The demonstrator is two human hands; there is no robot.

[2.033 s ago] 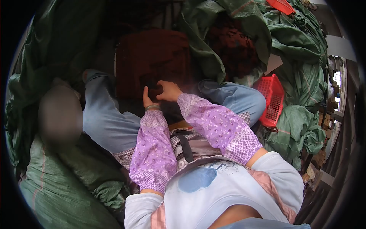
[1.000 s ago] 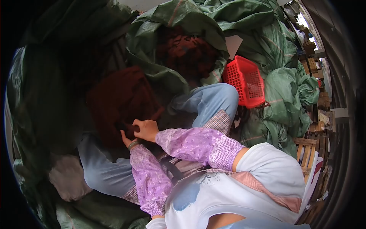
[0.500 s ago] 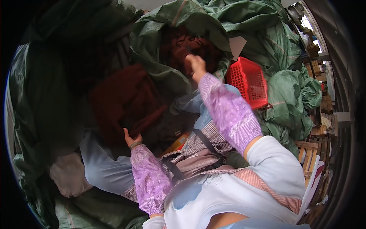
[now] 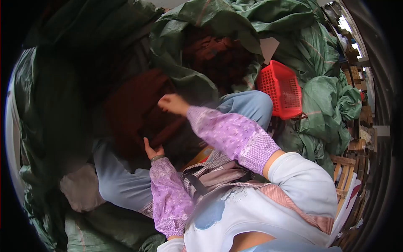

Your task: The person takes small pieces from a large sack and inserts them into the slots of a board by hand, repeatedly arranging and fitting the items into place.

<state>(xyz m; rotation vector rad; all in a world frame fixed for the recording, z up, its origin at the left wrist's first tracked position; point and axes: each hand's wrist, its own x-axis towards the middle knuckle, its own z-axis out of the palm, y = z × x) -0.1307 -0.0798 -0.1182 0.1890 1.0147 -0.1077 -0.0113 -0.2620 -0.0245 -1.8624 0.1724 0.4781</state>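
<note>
My right hand (image 4: 173, 104) is over the right side of a dark red container (image 4: 136, 98) that stands in deep shadow. Its fingers are curled together, and whatever they may hold is too small or hidden to make out. My left hand (image 4: 153, 150) is at the container's near edge, thumb raised and apart from the fingers; shadow hides whether it grips the edge. Beyond my right hand, a green woven sack (image 4: 168, 50) gapes around a heap of reddish-brown pieces (image 4: 218, 54).
A bright red plastic basket (image 4: 286, 90) stands by my bent knee, against more green sacks (image 4: 323, 101). A pale bundle (image 4: 82, 187) lies at the left beside my leg. Wooden pallets (image 4: 342, 168) line the right side. An orange-yellow item (image 4: 199, 156) is near my lap.
My right hand has moved from the heap in the sack leftward and nearer to me, over the dark red container. My left hand keeps its pose at the container's edge.
</note>
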